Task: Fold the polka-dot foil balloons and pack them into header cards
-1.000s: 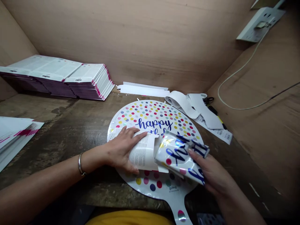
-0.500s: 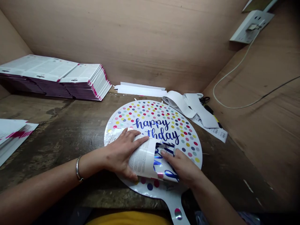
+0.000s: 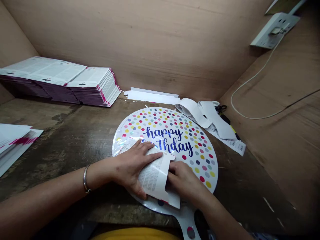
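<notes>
A white printed cardboard packet [image 3: 155, 176] lies across the round foil balloon [image 3: 197, 143], which is spotted and reads "happy birthday". My left hand [image 3: 135, 166] holds the packet, thumb at its near edge and fingers spread over its top. At the packet's right end, the mouth gapes and a flap sticks out at the bottom. The fingers of my right hand [image 3: 187, 181] reach into this mouth, so their tips are hidden. The folded foil piece with blue lettering is out of sight. The balloon's tail [image 3: 185, 221] points toward me.
Stacked flat packets [image 3: 85, 83] stand at the back left, with more packets [image 3: 17, 140] at the left edge. White paper strips [image 3: 152, 96], a curled label roll [image 3: 217, 123] and black-handled scissors [image 3: 221, 108] lie behind the balloon. A cabled socket box [image 3: 275, 31] hangs on the right wall.
My right hand, which gripped a folded foil balloon at the packet's mouth, has moved left with its fingers inside. The foil has gone from view into the packet.
</notes>
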Demonstrator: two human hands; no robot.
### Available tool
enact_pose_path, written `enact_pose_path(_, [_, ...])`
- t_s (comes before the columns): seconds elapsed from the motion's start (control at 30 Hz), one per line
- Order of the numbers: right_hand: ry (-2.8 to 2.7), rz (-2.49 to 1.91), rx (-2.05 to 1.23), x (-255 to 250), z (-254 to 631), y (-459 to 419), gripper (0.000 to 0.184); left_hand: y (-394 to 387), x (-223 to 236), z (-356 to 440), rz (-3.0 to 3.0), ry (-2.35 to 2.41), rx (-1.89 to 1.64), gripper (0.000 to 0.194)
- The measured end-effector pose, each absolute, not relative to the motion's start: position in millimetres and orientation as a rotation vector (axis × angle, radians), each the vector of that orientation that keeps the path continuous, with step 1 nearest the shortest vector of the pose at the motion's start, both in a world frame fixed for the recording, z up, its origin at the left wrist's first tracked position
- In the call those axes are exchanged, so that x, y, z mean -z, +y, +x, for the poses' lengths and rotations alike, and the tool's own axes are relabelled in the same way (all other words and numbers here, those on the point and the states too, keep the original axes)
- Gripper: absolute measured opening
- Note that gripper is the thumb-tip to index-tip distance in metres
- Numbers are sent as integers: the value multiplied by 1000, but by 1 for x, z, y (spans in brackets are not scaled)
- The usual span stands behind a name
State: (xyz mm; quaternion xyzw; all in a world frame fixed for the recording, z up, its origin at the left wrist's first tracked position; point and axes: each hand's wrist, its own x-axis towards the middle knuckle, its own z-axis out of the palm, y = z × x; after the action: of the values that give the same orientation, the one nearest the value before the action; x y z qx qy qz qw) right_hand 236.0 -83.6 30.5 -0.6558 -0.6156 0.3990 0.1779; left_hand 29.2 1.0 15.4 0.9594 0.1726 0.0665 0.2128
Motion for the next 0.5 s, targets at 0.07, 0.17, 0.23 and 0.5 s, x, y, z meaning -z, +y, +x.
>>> enact_pose_path(0.07, [-1929, -1959, -686, -29, 253, -86, 22, 3, -17, 23, 2669, 412, -102, 95])
enact_pose_path(0.17, [-2197, -1840, -282, -17, 273, -94, 33, 5, -22, 13, 2671, 383, -18, 54])
enact_pose_path(0.23, [-2358, -1721, -215, -7, 273, -102, 42, 4, -23, 10, 2666, 453, 1, 50])
enact_pose_path(0.5, [-2360, -1518, 70, 1, 242, -115, 36, -17, 0, 17, 2650, 689, -172, 59])
